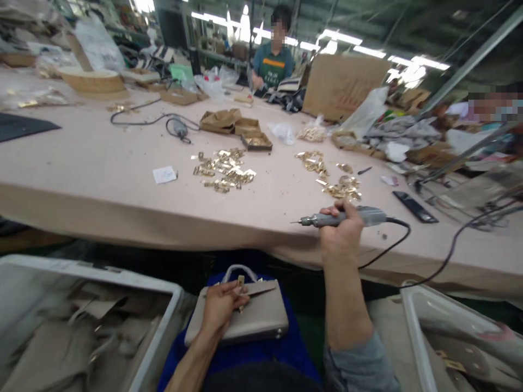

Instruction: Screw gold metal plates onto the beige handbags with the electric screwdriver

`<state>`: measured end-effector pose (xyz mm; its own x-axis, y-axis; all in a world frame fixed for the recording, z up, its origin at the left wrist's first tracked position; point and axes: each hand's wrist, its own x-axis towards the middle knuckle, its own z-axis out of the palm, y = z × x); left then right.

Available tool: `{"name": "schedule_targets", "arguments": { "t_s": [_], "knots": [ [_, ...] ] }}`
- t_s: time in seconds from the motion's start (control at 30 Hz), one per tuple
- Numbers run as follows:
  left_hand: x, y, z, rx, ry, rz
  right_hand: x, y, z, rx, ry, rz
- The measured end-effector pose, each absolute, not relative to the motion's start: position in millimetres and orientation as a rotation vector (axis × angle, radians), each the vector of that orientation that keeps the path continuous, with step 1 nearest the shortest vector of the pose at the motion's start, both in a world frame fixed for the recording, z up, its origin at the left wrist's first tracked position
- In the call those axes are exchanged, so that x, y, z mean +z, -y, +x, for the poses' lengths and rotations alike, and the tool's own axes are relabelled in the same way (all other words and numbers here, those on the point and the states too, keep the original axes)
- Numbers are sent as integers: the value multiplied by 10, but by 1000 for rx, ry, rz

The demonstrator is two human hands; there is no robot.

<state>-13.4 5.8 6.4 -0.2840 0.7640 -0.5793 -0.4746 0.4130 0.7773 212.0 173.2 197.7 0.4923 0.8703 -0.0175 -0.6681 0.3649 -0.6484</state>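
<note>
Head view: right hand (342, 220) wrapped firmly round grey cylindrical corded power tool (372, 216), over front of pale pink cloth-covered table (114, 169); left hand (220, 306) half-curled at gold metal clasp (241, 280) of beige boxy handbag (263, 318), can't tell if pinching; bag's on blue cloth (296, 348), loose gold metal plates (232, 174) beyond

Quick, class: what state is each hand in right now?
Left hand: fingers partly curled, on the bag; whether gripping, cannot tell.
Right hand: closed, holding the power tool.
</note>
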Motion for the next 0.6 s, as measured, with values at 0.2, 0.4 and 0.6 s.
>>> {"name": "schedule_targets", "arguments": {
  "t_s": [0.2, 0.4, 0.6],
  "knots": [
    [95, -84, -81, 1217, -1377, 219, 1480, -786, 1532, 1132, 605, -779],
    [168, -72, -72, 1219, -1355, 193, 917, -502, 1032, 1127, 796, -833],
    [163, -90, -75, 1226, -1358, 185, 829, -513, 925, 1099, 914, -860]
  ]
}}
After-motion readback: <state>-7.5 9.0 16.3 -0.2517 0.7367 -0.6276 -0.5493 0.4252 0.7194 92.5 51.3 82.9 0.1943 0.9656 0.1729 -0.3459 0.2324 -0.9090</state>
